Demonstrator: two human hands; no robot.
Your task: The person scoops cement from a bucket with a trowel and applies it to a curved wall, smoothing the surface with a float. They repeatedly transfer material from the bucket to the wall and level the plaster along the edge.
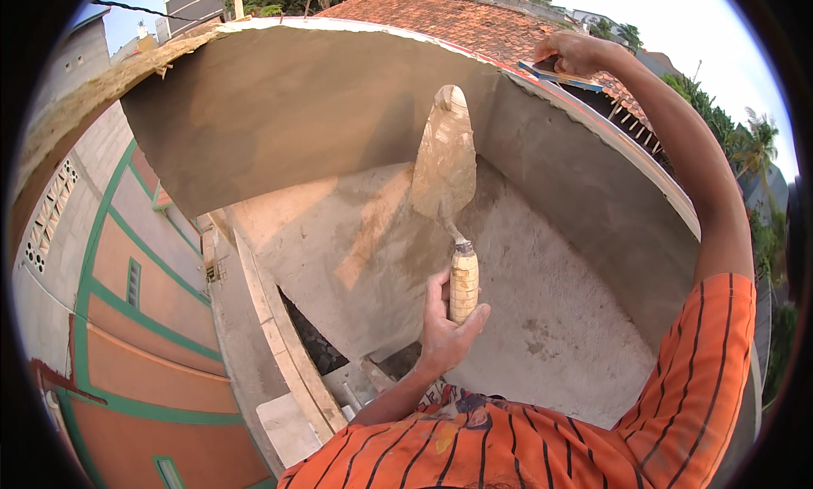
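Note:
In the head view, my left hand (449,328) grips the taped, cream-coloured handle of a pointing trowel (445,154), whose mortar-smeared blade points away from me over the concrete floor at the centre. Up at the right, my right hand (576,55) is closed on a flat float (559,76) with a blue edge, held at the top of the grey rendered wall (576,209) along its whitish upper edge. Another rendered wall (305,108) runs across the far side.
Floor (533,294) lies below me, with timber planks (279,337) beside a dark opening at lower left. A drop beyond them faces a peach-and-green building (169,362). Tiled roofs (423,19), trees and a black cable lie beyond the walls.

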